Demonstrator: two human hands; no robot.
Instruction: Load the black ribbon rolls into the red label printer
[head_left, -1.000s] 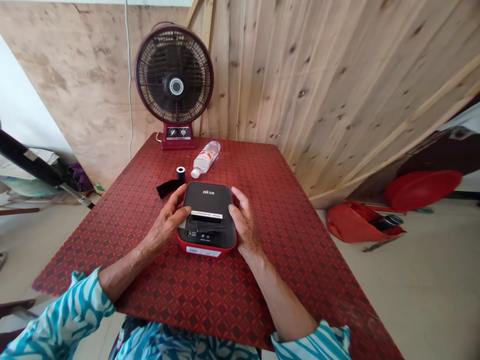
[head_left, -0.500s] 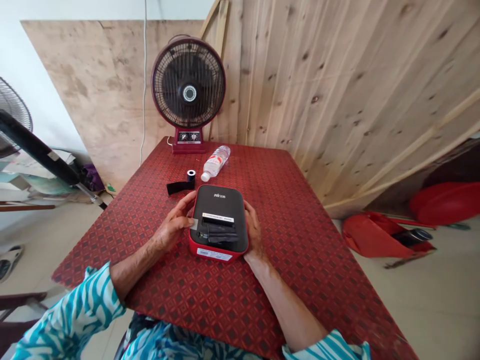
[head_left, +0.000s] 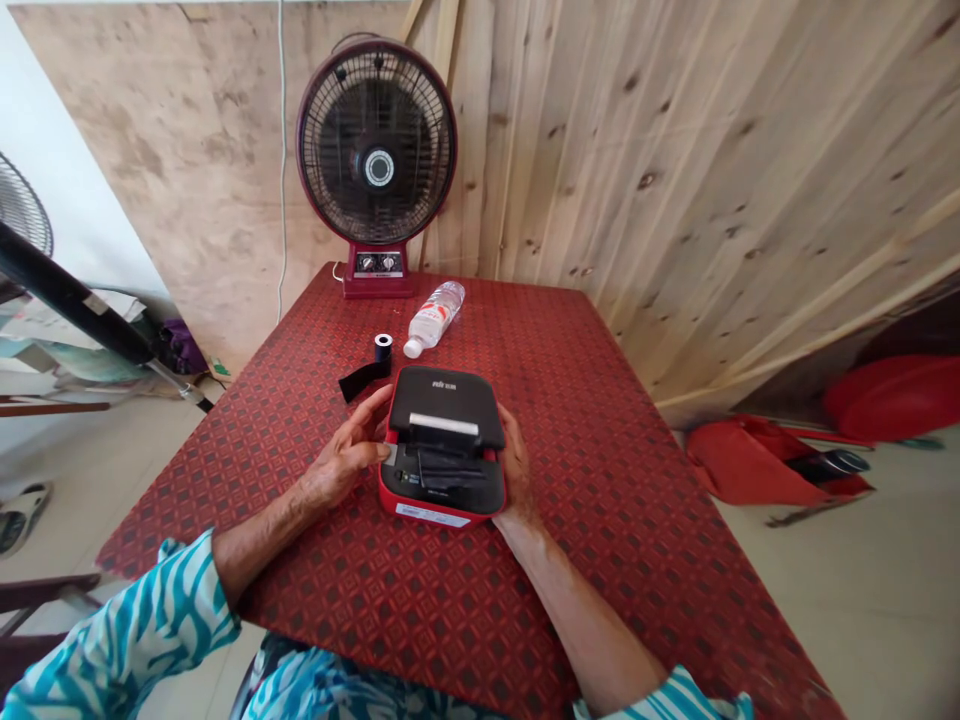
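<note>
A red and black portable printer (head_left: pixel 450 388) sits on the table before me, its top cover lifted at the near edge. A dark strip (head_left: pixel 451 472) lies across its front part, by the slot. My left hand (head_left: pixel 351 450) holds the printer's left side, the thumb on a grey tab (head_left: pixel 391 455) and the fingers along the edge. Against the right side, my right hand (head_left: pixel 516 468) is wrapped, with some fingers hidden behind the casing. Just beyond the printer stands a small black roll (head_left: pixel 383 352) with a white core, its loose end trailing left.
A clear plastic bottle (head_left: pixel 435 318) lies on its side past the printer. At the back of the red patterned table (head_left: pixel 600 560) stands a dark red fan (head_left: pixel 379 170). A red dustpan-like object (head_left: pixel 750 465) is on the floor at right.
The printer's top cover has popped up at its near edge, uncovering a gap above the front part. Both hands stay on the printer. The camera view has shifted slightly.
</note>
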